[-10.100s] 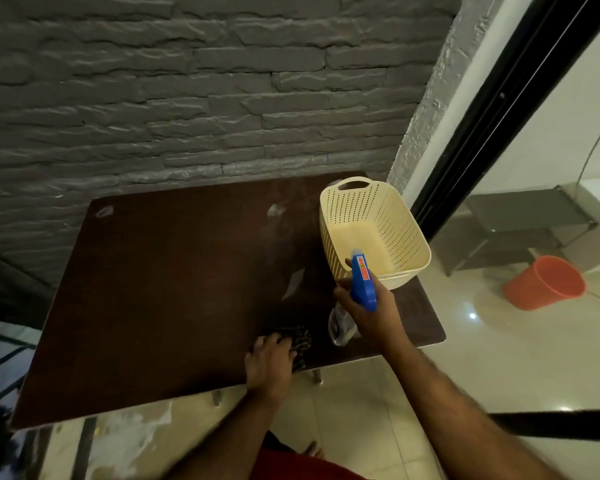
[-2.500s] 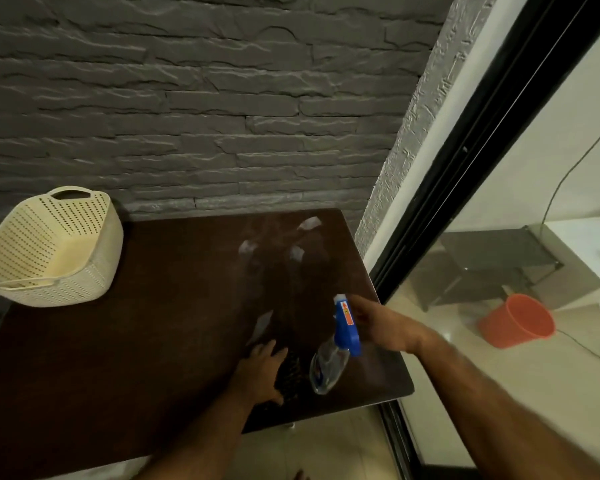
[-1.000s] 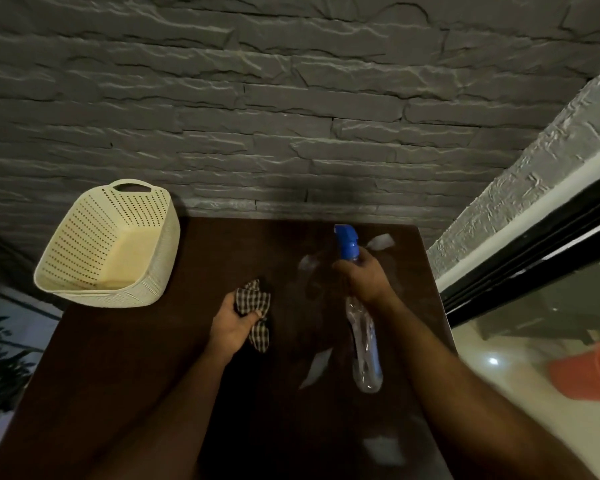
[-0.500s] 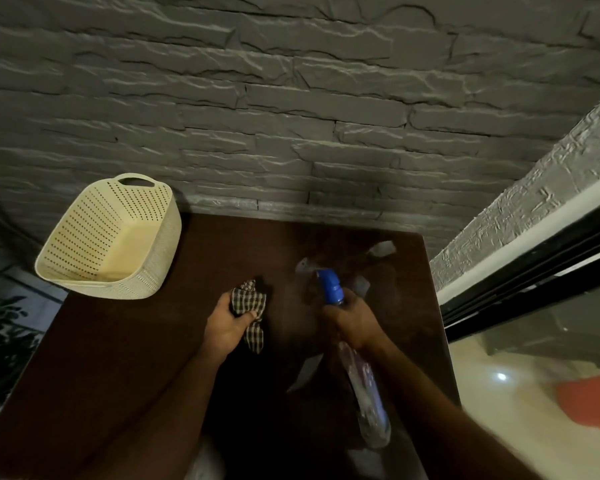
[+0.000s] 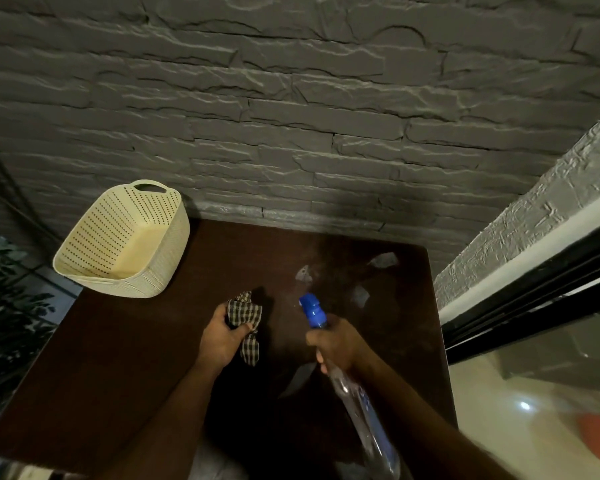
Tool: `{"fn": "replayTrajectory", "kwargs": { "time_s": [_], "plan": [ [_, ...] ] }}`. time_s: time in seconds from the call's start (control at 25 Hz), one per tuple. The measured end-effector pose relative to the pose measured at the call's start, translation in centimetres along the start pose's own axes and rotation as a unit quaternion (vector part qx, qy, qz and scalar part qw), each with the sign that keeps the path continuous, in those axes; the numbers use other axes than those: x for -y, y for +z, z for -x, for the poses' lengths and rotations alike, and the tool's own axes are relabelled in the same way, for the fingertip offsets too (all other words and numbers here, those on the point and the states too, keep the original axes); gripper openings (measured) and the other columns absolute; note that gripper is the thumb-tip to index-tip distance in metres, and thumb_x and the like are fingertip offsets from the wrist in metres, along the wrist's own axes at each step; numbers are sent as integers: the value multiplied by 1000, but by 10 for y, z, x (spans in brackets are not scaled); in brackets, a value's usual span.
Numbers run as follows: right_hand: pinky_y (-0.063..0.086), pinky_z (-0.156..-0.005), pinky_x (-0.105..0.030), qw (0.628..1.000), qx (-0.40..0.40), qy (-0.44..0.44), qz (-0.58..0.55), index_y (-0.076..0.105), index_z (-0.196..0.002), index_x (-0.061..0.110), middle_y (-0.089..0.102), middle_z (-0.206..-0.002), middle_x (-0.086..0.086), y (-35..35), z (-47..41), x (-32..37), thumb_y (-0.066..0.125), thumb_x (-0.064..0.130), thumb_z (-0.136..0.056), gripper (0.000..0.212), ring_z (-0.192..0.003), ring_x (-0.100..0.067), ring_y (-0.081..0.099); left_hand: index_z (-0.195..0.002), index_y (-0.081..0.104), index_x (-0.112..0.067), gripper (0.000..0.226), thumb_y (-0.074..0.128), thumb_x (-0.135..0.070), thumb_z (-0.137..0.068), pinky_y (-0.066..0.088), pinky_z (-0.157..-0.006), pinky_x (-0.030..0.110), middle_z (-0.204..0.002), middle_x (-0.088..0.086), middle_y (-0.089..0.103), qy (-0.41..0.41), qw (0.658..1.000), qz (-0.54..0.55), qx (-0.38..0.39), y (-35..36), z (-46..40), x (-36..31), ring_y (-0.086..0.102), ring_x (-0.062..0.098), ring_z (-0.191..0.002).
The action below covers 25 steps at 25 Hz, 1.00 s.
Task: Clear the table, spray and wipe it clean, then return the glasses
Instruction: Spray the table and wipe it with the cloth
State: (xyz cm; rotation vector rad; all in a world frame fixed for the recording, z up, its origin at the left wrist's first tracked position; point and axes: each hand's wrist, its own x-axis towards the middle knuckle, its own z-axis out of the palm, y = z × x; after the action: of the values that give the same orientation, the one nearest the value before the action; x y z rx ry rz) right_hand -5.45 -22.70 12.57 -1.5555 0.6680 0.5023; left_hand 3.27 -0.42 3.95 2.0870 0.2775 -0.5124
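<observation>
- Table [image 5: 125, 358]: dark brown top, set against a grey stone-pattern wall [image 5: 291, 116]. Pale glints and a faint haze lie on the far right part; whether these are spray, smears or reflections cannot be told.
- Right hand [image 5: 336, 344]: fingers curled round the neck of the spray bottle [image 5: 364, 407], just behind its blue head, nozzle aimed at the far right part of the top. Against half a second ago the bottle sits a little nearer the person and lower over the surface; a second ago it was held farther out toward the wall.
- Left hand [image 5: 222, 337]: fingers closed on a bunched checked cloth [image 5: 245, 318], held just above or on the top near its middle; contact cannot be confirmed. Position nearly unchanged over the last second.
- Basket [image 5: 125, 240]: cream, perforated, at the far left corner, partly overhanging the edge. Ten seconds ago it stood at the right side of the top, so it has been shifted clear of the area now being treated. It looks empty.
- Glasses: none in view; their place cannot be given.
- Judgement: clearing looks done, spraying is under way or finishing on the right portion, and wiping with the cloth is the likely next step. Returning the glasses remains outstanding.
</observation>
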Motion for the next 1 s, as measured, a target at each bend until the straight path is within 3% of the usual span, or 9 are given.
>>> {"fn": "replayTrajectory", "kwargs": {
  "time_s": [0.2, 0.4, 0.52, 0.64, 0.8, 0.92, 1.0],
  "plan": [
    [48, -50, -30, 1000, -28, 10, -9, 58, -102, 17, 61, -69, -7, -20, -11, 3, 66, 19, -78, 25, -53, -17, 57, -134, 45, -20, 64, 77, -22, -79, 46, -98, 38, -122, 5, 62, 5, 999, -32, -20, -5, -17, -9, 58, 25, -113],
    [54, -61, -38, 992, -80, -95, -21, 56, -102, 21, 65, -80, -9, -38, -37, 39, 66, 17, -81, 23, -62, -19, 61, -135, 44, -19, 63, 75, -20, -80, 46, -97, 39, -123, 8, 62, 28, 997, -76, -17, 1, -61, -37, 58, 29, -113],
    [54, -63, -32, 988, -85, -119, -42, 56, -102, 24, 67, -86, -7, -45, -58, 69, 68, 21, -83, 23, -66, -16, 64, -137, 44, -18, 60, 71, -17, -83, 45, -98, 41, -126, 10, 59, 51, 990, -124, -35, 11, -107, -63, 56, 30, -116],
    [51, -52, -26, 989, -65, -114, -75, 57, -104, 14, 65, -72, -4, -45, -80, 76, 66, 11, -85, 21, -54, -13, 62, -140, 43, -21, 57, 65, -19, -87, 44, -101, 43, -133, 11, 50, 58, 974, -209, -61, 29, -160, -82, 50, 31, -120],
    [44, -46, -28, 986, -62, -125, -95, 59, -92, 8, 59, -57, -1, -36, -114, 75, 64, 1, -83, 12, -46, -13, 54, -141, 44, -24, 52, 60, -29, -91, 41, -102, 43, -144, 11, 32, 105, 950, -291, -54, 65, -219, -102, 39, 32, -124],
    [43, -47, -29, 981, -71, -114, -143, 60, -88, 5, 58, -56, -5, -33, -135, 81, 63, -3, -80, 12, -48, -18, 53, -137, 48, -27, 47, 50, -45, -94, 40, -96, 43, -139, 9, 40, 155, 917, -358, -79, 102, -224, -106, 37, 30, -122],
    [41, -48, -31, 980, -57, -98, -166, 59, -86, 6, 55, -55, -7, -29, -138, 77, 68, 5, -75, 14, -47, -20, 50, -129, 56, -29, 39, 49, -45, -93, 36, -94, 43, -135, 4, 48, 204, 886, -402, -112, 116, -221, -99, 39, 27, -121]
  ]
}}
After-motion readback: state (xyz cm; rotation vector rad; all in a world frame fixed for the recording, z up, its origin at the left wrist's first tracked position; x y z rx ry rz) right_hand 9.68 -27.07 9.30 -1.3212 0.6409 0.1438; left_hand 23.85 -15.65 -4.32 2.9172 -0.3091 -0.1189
